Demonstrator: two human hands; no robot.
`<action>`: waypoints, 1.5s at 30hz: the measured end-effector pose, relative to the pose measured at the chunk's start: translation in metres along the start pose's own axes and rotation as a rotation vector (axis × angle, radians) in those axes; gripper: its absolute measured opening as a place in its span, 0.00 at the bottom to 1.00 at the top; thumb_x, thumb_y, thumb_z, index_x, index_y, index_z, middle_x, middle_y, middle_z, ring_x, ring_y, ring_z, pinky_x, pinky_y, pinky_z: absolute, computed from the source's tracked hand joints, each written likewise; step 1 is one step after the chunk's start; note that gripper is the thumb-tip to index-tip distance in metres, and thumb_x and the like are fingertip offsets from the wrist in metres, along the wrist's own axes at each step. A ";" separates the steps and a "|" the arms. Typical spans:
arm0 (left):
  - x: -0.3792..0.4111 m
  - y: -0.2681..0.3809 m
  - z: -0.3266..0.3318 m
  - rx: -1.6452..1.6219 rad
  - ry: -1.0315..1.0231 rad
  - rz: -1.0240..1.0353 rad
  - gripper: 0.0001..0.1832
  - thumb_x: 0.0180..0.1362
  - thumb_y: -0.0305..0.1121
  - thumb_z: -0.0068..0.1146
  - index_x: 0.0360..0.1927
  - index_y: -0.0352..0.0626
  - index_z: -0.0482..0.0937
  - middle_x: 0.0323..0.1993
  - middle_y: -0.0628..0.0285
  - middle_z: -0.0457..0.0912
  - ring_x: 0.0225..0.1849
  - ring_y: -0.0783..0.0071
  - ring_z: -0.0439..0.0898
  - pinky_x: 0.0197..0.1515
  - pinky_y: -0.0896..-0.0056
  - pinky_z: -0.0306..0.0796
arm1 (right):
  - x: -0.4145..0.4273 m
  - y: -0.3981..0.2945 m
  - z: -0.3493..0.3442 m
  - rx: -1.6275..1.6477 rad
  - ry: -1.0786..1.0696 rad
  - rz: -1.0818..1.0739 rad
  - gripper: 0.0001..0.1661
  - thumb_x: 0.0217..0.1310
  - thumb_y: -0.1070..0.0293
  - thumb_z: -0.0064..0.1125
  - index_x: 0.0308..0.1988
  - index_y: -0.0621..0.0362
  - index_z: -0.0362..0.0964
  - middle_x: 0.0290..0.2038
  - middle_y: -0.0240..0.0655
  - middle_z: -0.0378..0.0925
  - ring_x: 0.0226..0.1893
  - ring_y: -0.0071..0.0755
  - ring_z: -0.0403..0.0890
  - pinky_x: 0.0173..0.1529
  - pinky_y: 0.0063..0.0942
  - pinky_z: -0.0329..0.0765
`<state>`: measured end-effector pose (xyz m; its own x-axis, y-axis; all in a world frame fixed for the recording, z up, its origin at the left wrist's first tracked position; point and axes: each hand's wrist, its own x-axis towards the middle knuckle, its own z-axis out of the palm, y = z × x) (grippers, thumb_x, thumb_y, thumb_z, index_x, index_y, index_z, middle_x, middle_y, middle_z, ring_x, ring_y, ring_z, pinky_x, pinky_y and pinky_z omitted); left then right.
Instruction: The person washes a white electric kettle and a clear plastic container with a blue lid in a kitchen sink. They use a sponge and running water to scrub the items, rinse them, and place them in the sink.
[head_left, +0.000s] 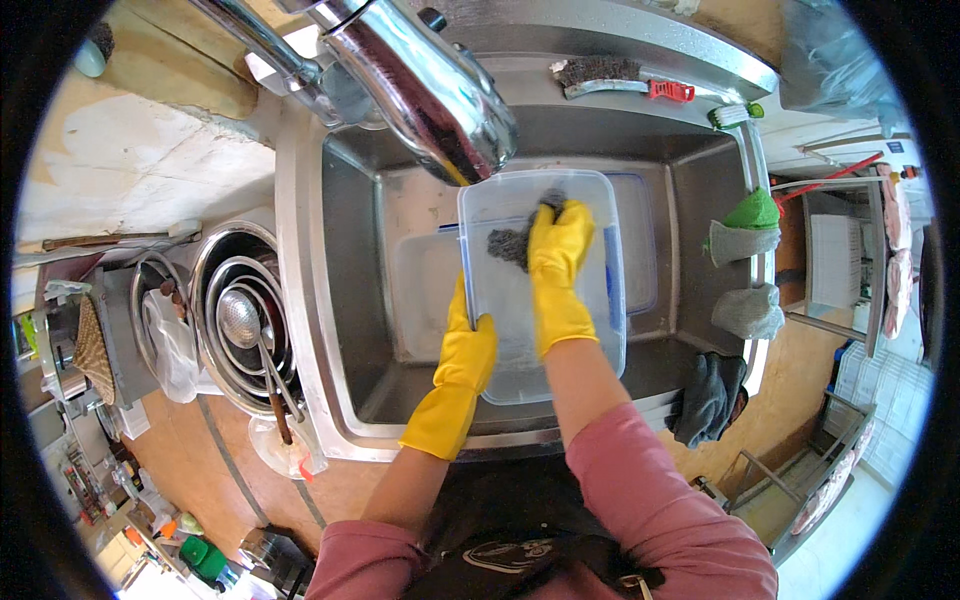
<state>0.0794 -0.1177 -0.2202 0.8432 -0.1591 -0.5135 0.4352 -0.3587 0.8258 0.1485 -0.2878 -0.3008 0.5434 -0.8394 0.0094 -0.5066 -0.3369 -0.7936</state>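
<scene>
Both of my hands wear yellow rubber gloves over the sink. My left hand (469, 352) grips the left edge of a translucent plastic container (517, 322), thumb on the near side. In my right hand (561, 247) is a dark grey scouring pad (510, 247), pressed against the container's surface; part of the pad sticks out beyond my fingertips. Below lie another translucent plastic container (426, 300), at left, and a clear piece with a blue edge (639, 247), at right, both partly covered by the held one.
A chrome faucet (427, 90) overhangs the stainless steel sink (356, 247). On its back ledge lies a brush with a red handle (667, 90). A small green brush (735, 115), cloths (746, 311) and dark gloves (709, 397) line the right rim. Nested metal bowls (202, 300) with a ladle stand left.
</scene>
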 end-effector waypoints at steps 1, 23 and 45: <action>0.001 -0.004 0.002 0.046 0.024 0.008 0.35 0.59 0.25 0.48 0.71 0.51 0.56 0.63 0.50 0.69 0.64 0.55 0.69 0.63 0.65 0.64 | -0.008 -0.018 -0.004 -0.010 0.008 -0.133 0.17 0.51 0.66 0.64 0.41 0.61 0.73 0.36 0.50 0.79 0.40 0.57 0.78 0.46 0.44 0.74; 0.001 0.023 -0.001 -0.050 -0.029 -0.079 0.39 0.53 0.17 0.45 0.70 0.57 0.59 0.64 0.49 0.66 0.64 0.50 0.68 0.66 0.65 0.61 | 0.061 -0.071 -0.027 -0.640 -0.608 -1.717 0.09 0.50 0.68 0.53 0.31 0.56 0.78 0.43 0.38 0.77 0.41 0.45 0.78 0.40 0.40 0.77; 0.014 0.013 0.007 -0.090 0.017 -0.226 0.35 0.54 0.23 0.49 0.68 0.56 0.64 0.60 0.46 0.68 0.61 0.47 0.69 0.64 0.60 0.63 | 0.003 -0.029 -0.126 -1.182 -1.047 -0.673 0.11 0.59 0.63 0.51 0.39 0.51 0.78 0.37 0.45 0.81 0.38 0.52 0.82 0.44 0.45 0.77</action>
<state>0.0944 -0.1309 -0.2185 0.7263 -0.0682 -0.6840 0.6391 -0.2994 0.7084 0.0801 -0.3345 -0.2011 0.7799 0.0236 -0.6255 0.0569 -0.9978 0.0333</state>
